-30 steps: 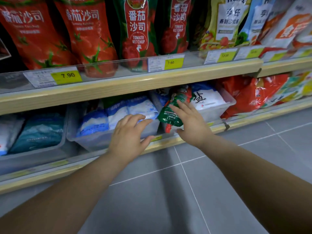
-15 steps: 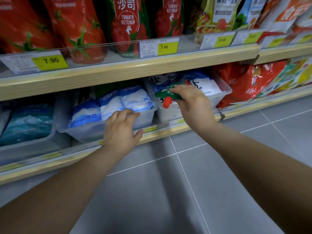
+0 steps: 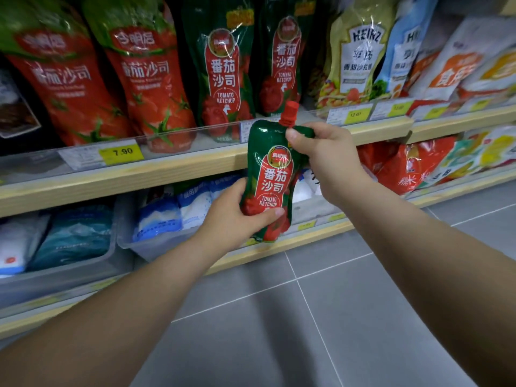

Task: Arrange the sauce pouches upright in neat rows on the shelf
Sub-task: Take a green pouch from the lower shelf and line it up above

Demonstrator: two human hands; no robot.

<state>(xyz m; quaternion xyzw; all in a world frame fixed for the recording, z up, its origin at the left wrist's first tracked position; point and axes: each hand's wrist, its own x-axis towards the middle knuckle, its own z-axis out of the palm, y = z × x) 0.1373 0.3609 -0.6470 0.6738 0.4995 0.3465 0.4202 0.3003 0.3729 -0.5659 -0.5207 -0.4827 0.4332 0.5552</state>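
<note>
Ketchup pouch (image 3: 269, 181), green with a red label and a red screw cap (image 3: 290, 110) at top, is being held upright in front of the shelf edge (image 3: 181, 169), between the upper and lower tiers.

Your left hand (image 3: 237, 219) is gripping its lower part: thumb lying across the front below the "TOMATO KETCHUP" print, the other fingers wrapping behind (not visible). Your right hand (image 3: 326, 155) is pinching the top corner just beside the spout, thumb (image 3: 293, 134) pressing on the front, fingers clenched around the back. Both hands are closed on the same pouch.

Behind it, on the upper shelf, two matching green pouches (image 3: 223, 76) are standing upright side by side. To their left, two red tomato pouches (image 3: 148, 88) are leaning slightly. To their right, Heinz pouches (image 3: 360, 54) are standing, and further packets are tilting at the far right (labels blurred).

A yellow price tag (image 3: 122, 152) reading 7.90 is sitting on the shelf's clear front strip.

On the lower shelf, clear bins (image 3: 156, 247) are holding blue-and-white bags (image 3: 159, 219); red packets (image 3: 402, 166) are lying further right. Grey tiled floor (image 3: 279, 331) is showing below your forearms.
</note>
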